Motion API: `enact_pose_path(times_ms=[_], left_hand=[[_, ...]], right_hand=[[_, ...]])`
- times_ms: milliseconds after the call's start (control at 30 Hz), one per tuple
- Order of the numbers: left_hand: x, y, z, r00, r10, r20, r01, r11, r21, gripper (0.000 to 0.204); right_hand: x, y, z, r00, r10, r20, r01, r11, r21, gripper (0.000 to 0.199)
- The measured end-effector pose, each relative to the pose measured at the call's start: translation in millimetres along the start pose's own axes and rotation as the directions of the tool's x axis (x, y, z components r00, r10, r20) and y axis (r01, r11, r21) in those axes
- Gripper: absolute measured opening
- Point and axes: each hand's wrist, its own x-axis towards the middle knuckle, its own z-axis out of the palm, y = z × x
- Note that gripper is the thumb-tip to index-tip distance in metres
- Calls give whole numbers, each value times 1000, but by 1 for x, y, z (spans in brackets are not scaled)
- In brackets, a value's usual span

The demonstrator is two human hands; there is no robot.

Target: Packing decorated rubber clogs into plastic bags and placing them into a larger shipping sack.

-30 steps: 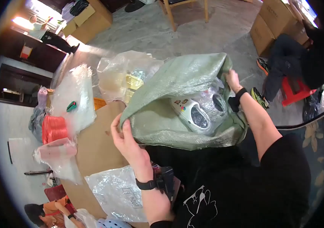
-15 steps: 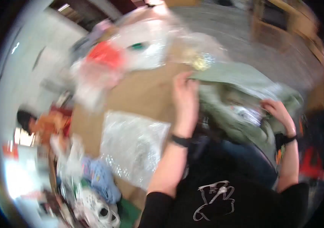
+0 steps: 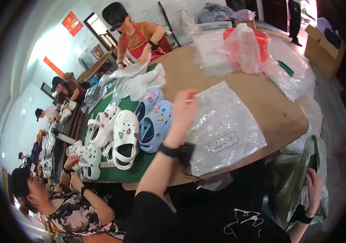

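My left hand (image 3: 186, 107) is blurred over the table, between a pair of blue clogs (image 3: 155, 121) and a clear plastic bag (image 3: 227, 131). Whether its fingers hold anything is smeared by motion. The bag lies flat, with a printed box on its front. Low on the right, my right hand (image 3: 314, 188) has its fingers closed on the rim of a green woven sack (image 3: 290, 178) beside the table. White clogs (image 3: 125, 135) with small coloured charms stand left of the blue ones, on a green mat.
A co-worker in a red apron (image 3: 138, 42) handles white plastic across the brown table (image 3: 278, 125). Another person in a floral top (image 3: 79, 210) sits close on my left, hands near pale clogs. A red tub (image 3: 262, 42) and plastic bags are at the far right; a cardboard box (image 3: 325, 50) stands beyond.
My view has swung left, bringing the clogs and co-workers into sight. My left hand has left the green sack and is now over the table; my right hand stays at the sack.
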Motion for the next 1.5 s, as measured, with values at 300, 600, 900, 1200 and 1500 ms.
enact_pose_path(times_ms=[300, 600, 900, 1200, 1500], left_hand=[[-132, -12, -185, 813, 218, -540, 255, 699, 668, 27], [-162, -58, -264, 954, -120, -274, 251, 822, 511, 47], [-116, -89, -289, 917, 202, -344, 174, 573, 801, 27], [-74, -141, -356, 951, -278, -139, 282, 584, 761, 33], [-102, -156, -346, 954, 71, -291, 177, 650, 739, 26]], right_hand=[[25, -6, 8, 928, -284, -243, 178, 908, -379, 27], [52, -118, 37, 946, -323, -1, 310, 910, -275, 18], [47, -104, 55, 958, -284, 28, 284, 939, -193, 19], [39, -121, 81, 946, -305, 111, 318, 939, -127, 19], [38, -149, 88, 848, -517, 111, 527, 846, -82, 20]])
